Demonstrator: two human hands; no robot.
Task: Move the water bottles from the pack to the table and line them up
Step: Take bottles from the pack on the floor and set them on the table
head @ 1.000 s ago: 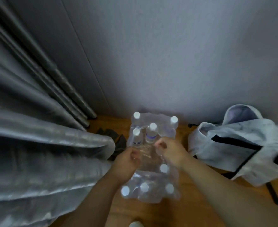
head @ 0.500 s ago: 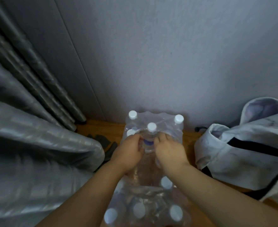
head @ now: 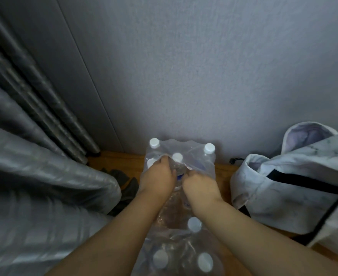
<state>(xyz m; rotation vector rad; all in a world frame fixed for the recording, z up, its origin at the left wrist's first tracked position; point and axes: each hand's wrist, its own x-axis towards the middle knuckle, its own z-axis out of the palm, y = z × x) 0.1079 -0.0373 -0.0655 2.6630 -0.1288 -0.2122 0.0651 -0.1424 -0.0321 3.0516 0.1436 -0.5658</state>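
Observation:
A shrink-wrapped pack of water bottles (head: 202,162) with white caps stands on the wooden floor against the wall. My left hand (head: 157,179) and my right hand (head: 200,186) sit side by side on its top, fingers curled into the clear plastic wrap around one white-capped bottle (head: 177,157) with a blue label. Other caps show at the far corners and in the near rows. The fingertips are hidden in the wrap.
A grey curtain (head: 34,176) bulges in from the left. A white bag with black straps (head: 295,182) lies on the right. A dark cloth (head: 124,182) lies on the wooden floor (head: 112,162) beside the pack. The grey wall (head: 204,76) is right behind.
Both hands have moved from the middle of the pack to its far end and closed in on the wrap around one bottle. The view has come closer to the pack.

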